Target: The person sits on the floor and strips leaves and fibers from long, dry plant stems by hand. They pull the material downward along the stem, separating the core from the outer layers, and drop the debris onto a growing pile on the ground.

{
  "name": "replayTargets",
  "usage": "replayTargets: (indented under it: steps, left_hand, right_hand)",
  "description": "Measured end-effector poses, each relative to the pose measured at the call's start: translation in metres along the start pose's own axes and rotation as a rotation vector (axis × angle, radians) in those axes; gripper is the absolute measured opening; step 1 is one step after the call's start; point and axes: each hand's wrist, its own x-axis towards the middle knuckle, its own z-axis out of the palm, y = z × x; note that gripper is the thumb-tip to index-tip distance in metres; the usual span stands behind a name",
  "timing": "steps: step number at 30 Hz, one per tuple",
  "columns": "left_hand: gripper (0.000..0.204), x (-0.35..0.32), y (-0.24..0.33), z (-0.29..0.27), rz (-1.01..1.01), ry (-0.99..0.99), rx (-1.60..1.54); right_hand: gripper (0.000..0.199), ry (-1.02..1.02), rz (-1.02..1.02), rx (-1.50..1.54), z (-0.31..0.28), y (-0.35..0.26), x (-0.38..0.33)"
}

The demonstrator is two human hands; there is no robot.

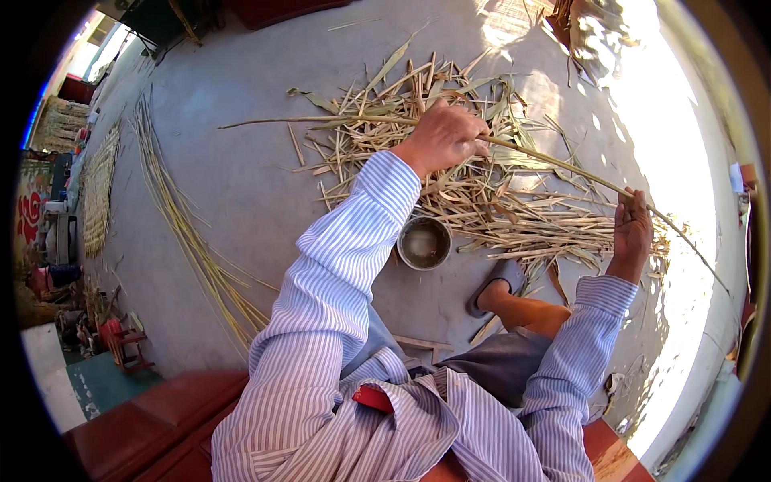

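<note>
A long, thin reed stalk (554, 160) stretches across in front of me, its thin end out to the left and its other end sloping down to the right. My left hand (444, 138) is closed in a fist around its middle. Farther right, my right hand (633, 233) pinches the same stalk between thumb and fingers. Under and beyond my left hand lies a heap of dry leaves and stripped husks (498, 173). A round metal bowl (425, 243) with a dark inside sits on the floor at the heap's near edge.
Long peeled stalks (181, 217) lie loosely bundled on the floor at left. Beyond them is a pale woven strip (100, 193). My foot in a dark slipper (496, 283) rests near the bowl. A red seat (161, 414) stands at lower left, a small red stool (127, 347) above it.
</note>
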Motion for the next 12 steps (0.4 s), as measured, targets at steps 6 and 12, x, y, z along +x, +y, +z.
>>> replayTargets:
  steps: [6,12]
  left_hand:
    - [0.022,-0.024,-0.033,-0.037,-0.116,0.082,-0.194]
    - [0.024,-0.032,-0.02,-0.047,-0.08,0.136,-0.232]
  right_hand:
    - [0.027,0.083,-0.014,0.061,-0.037,-0.004,0.024]
    - [0.032,0.159,-0.041,0.067,-0.044,-0.007,0.028]
